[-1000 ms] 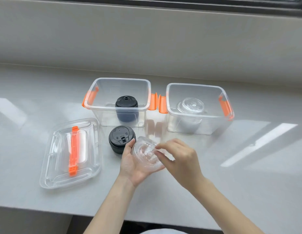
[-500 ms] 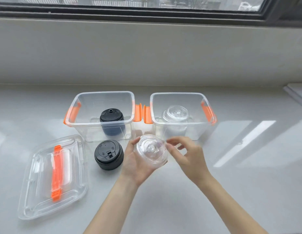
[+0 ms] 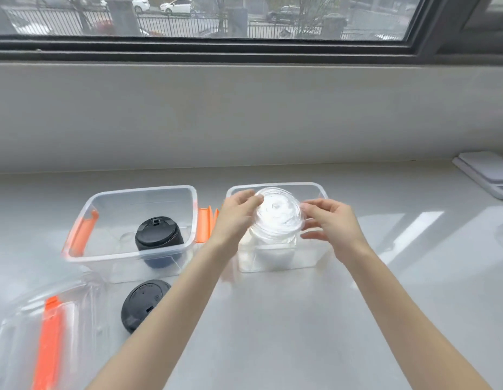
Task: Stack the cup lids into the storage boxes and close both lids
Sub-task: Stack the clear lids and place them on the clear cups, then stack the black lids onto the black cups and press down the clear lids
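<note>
- Right now both hands sit over the right storage box (image 3: pixel 317 192): the left hand (image 3: pixel 236 215) on the near-left edge of a clear cup lid (image 3: pixel 278 213), the right hand (image 3: pixel 333 220) at its right edge.
- Left grip: fingers curled against the lid's rim, seemingly carrying it. Right grip: loosely spread, fingertips (image 3: pixel 305 206) at the rim or just beside it; whether they press on it I cannot tell, as the lid is blurred.
- The clear lid lies roughly flat, dome up, level with the box's open top and directly above the clear stack (image 3: pixel 268 240) already standing inside.
- What the coming move turns on, I judge: the stack is straight below the lid, so the lid's centre must stay lined up with the stack's upright axis as it goes down. Both hands are equally near.
- Left storage box (image 3: pixel 104 198) holds a stack of black lids (image 3: pixel 159 235); one more black lid (image 3: pixel 143 302) lies on the table (image 3: pixel 300 333) just in front of it, nearer the left hand.
- A box cover (image 3: pixel 25 333) with an orange handle lies at the near left, so both boxes are not yet closed.
</note>
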### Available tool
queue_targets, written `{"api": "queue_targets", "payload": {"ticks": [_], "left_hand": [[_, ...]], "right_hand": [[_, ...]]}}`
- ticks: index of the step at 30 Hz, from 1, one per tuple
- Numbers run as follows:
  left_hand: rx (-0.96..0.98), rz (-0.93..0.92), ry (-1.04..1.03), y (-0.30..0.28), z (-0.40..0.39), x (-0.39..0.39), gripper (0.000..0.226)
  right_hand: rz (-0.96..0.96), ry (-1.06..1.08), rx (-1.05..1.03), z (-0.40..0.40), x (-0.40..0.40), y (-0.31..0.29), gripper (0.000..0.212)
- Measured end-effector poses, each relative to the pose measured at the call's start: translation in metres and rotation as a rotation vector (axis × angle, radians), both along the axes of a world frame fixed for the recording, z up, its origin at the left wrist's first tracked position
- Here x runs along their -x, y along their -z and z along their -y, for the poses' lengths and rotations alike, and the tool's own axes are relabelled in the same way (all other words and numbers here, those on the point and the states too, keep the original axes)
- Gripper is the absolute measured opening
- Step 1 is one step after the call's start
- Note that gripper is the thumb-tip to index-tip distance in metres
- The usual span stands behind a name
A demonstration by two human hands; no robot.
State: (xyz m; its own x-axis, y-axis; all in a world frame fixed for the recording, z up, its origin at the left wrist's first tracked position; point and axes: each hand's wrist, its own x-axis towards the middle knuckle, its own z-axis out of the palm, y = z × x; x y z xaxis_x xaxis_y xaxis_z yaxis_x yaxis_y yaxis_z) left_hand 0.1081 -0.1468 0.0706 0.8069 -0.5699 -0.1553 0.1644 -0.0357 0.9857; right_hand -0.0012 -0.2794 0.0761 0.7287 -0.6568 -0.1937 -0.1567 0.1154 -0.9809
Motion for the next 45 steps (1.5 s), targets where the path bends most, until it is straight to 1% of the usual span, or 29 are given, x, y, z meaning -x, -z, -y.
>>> {"api": "queue_targets", "payload": {"ticks": [2, 5, 7, 10, 12, 15, 17, 21, 26, 28, 30, 33, 36, 38, 40, 43, 45], "left_hand": [[-0.119, 0.095, 0.058, 0.004, 0.017, -0.012, 0.016], [-0.334, 0.204, 0.078, 0.018, 0.039, -0.026, 0.021], [-0.450, 0.214, 0.089, 0.029, 0.047, -0.029, 0.029], [-0.569, 0.209, 0.117, 0.040, 0.051, -0.028, 0.038], [-0.602, 0.182, 0.133, 0.045, 0.051, -0.028, 0.045], [-0.615, 0.056, 0.183, 0.048, 0.049, -0.029, 0.053], [-0.621, 0.008, 0.204, 0.048, 0.049, -0.028, 0.056], [-0.617, -0.008, 0.215, 0.044, 0.049, -0.026, 0.057], [-0.576, -0.020, 0.225, 0.030, 0.041, -0.025, 0.059], [-0.536, -0.005, 0.220, 0.018, 0.033, -0.025, 0.058], [-0.436, 0.002, 0.204, 0.003, 0.020, -0.024, 0.053], [-0.280, 0.002, 0.186, -0.020, -0.013, -0.016, 0.044], [-0.219, 0.070, 0.171, -0.034, -0.059, -0.003, 0.034], [-0.195, 0.114, 0.137, -0.034, -0.094, 0.006, 0.028], [-0.184, 0.127, 0.052, -0.025, -0.125, 0.014, 0.024], [-0.235, 0.120, -0.150, -0.001, -0.166, 0.019, 0.025], [-0.335, 0.108, -0.302, 0.020, -0.190, 0.021, 0.030]], "right_hand": [[-0.034, 0.010, 0.062, 0.017, -0.016, 0.000, 0.011], [-0.163, 0.012, 0.215, 0.035, -0.037, 0.012, 0.013], [-0.275, -0.013, 0.332, 0.039, -0.046, 0.023, 0.010], [-0.384, -0.044, 0.484, 0.040, -0.053, 0.037, 0.013], [-0.421, -0.072, 0.563, 0.039, -0.057, 0.042, 0.016], [-0.454, -0.105, 0.600, 0.037, -0.061, 0.047, 0.019], [-0.484, -0.116, 0.634, 0.036, -0.061, 0.049, 0.021], [-0.537, -0.128, 0.692, 0.036, -0.060, 0.049, 0.025], [-0.578, -0.167, 0.737, 0.035, -0.058, 0.042, 0.040], [-0.563, -0.174, 0.769, 0.032, -0.057, 0.033, 0.042], [-0.488, -0.198, 0.794, 0.024, -0.058, 0.020, 0.039], [-0.280, -0.240, 0.803, 0.000, -0.058, -0.002, 0.030], [-0.081, -0.282, 0.766, -0.035, -0.053, -0.019, 0.022], [0.031, -0.326, 0.706, -0.062, -0.046, -0.025, 0.017], [0.093, -0.388, 0.636, -0.087, -0.038, -0.023, 0.017], [0.093, -0.466, 0.535, -0.121, -0.030, -0.004, 0.018], [0.048, -0.521, 0.458, -0.141, -0.029, 0.016, 0.017]]}}
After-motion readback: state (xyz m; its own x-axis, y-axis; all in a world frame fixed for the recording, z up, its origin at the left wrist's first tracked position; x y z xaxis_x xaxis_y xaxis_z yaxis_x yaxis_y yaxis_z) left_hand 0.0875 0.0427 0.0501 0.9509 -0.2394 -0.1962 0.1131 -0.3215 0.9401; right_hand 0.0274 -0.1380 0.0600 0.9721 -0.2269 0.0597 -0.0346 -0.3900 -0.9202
